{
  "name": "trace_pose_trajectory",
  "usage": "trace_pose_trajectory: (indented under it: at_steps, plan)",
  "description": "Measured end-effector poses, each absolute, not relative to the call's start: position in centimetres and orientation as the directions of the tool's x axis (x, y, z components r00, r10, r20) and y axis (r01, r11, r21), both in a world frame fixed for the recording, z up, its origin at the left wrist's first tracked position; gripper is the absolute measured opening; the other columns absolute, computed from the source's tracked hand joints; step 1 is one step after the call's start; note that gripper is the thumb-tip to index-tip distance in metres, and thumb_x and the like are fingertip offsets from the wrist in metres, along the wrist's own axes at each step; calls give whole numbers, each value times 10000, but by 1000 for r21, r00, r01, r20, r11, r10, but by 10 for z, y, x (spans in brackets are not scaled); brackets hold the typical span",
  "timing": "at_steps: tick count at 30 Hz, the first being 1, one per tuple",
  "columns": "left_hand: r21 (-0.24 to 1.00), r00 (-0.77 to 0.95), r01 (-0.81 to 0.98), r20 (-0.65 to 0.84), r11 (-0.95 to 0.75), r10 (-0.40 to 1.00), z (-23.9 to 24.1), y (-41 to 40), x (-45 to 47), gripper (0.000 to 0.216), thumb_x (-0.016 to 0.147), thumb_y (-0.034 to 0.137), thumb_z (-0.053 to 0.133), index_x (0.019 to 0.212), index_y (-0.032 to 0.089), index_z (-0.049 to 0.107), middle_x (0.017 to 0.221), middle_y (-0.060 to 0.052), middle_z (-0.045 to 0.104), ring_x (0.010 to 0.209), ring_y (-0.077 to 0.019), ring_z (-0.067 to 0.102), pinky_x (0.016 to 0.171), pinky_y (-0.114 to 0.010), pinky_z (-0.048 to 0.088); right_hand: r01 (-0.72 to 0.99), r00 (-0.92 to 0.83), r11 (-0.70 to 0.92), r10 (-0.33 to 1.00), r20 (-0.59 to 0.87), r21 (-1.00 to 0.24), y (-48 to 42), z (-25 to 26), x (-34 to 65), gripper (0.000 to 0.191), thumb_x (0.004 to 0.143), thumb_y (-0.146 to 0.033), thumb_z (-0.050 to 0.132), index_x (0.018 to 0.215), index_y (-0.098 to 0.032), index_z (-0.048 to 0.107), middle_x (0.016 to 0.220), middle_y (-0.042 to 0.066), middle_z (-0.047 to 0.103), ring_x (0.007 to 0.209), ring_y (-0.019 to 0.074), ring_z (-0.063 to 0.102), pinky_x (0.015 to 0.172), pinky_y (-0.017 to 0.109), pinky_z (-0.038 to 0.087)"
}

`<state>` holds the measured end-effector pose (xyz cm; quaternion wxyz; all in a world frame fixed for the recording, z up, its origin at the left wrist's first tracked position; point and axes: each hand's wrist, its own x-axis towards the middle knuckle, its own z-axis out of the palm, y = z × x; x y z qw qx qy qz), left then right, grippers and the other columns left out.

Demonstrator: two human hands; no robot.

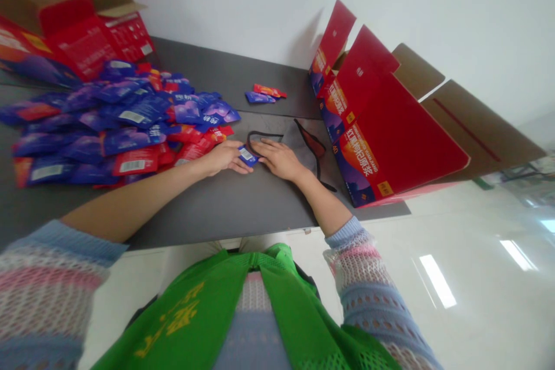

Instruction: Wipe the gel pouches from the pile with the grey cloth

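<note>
My left hand (228,158) is closed on the left end of a small blue sachet (247,154) with a white label, low over the table. My right hand (280,159) lies palm down just to the right, its fingers stretched over a dark-trimmed edge of a grey, see-through bag (299,139). Its thumb side touches the sachet's right end. The bag lies spread on the table, partly under my right hand. A large heap of blue and red sachets (134,118) lies left of my left hand.
Open red cartons (390,133) stand at the right table end, flaps raised. Another open red carton (82,40) stands at the back left. Two loose packets (265,93) lie near the wall (234,6). The grey table (208,208) has its front edge close to my body.
</note>
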<state>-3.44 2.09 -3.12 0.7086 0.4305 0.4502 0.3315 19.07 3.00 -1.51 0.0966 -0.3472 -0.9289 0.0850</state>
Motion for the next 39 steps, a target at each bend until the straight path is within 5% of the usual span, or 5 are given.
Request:
trace_pose_trajectory:
  at_steps: [9,15,22,31,39]
  plan:
    - [901,351,-62,-383,429,855,-20,18,-31,263,841,25,499,1083,67,594,751,-167,745,669,-310,755,597,-374,619,648,-675,705,707,211,-288,56,-24,208,574,883,-4,381,1304,-265,670,1354,18,664,1289,174,578,1051,334,466]
    - [906,350,-71,-370,418,860,-23,19,-33,286,835,27,527,1107,50,612,757,-180,743,674,-316,754,621,-396,621,787,-530,566,824,198,-246,63,-18,226,570,813,10,408,1165,-277,752,1260,2,712,1183,214,645,913,312,521]
    - [911,342,-60,-365,408,866,-21,18,-32,263,837,40,517,1080,45,616,768,-184,746,664,-302,754,604,-379,619,752,-334,484,865,375,-447,43,-12,214,539,814,10,386,1124,-219,762,1200,36,722,1121,190,659,931,289,506]
    - [904,398,-95,-349,417,848,-25,22,-35,184,799,57,587,964,62,668,777,-160,752,680,-276,755,689,-429,640,440,-788,835,535,304,-329,17,-13,180,410,928,-71,466,1135,-270,759,1234,52,698,1189,193,601,1007,311,441]
    - [893,413,-37,-395,449,820,-19,22,-33,380,764,-3,486,1107,58,636,851,-190,765,728,-293,764,688,-404,637,501,-803,826,555,219,-258,20,-2,181,416,935,-75,472,1082,-309,783,1204,8,715,1166,186,598,972,303,442]
